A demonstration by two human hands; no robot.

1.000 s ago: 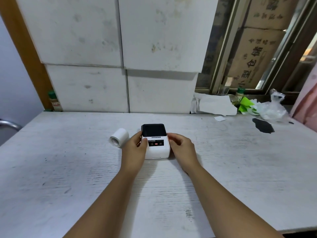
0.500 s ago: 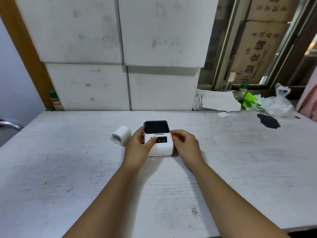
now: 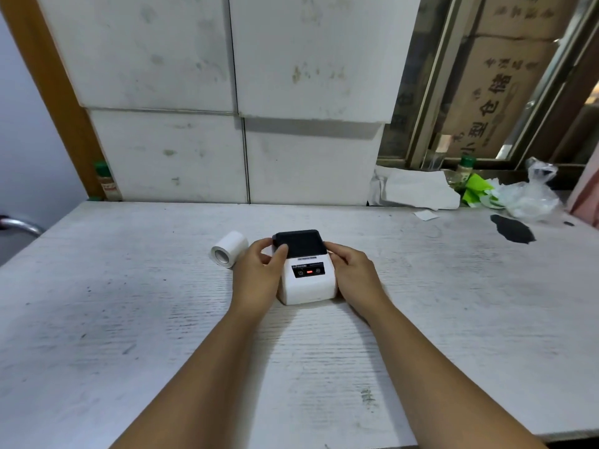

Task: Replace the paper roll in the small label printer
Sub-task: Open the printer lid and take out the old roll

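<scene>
White printer (image 3: 308,277) with black lid (image 3: 299,243) mid-worktop (image 3: 129,319), nearer the far edge, left hand (image 3: 259,273) gripping its left side, thumb on lid corner, right hand (image 3: 353,270) clasping its right side, paper roll (image 3: 228,252) lying just left of left hand

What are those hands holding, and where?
The small white label printer: left hand at its black lid's left edge, right hand on its right side.
</scene>
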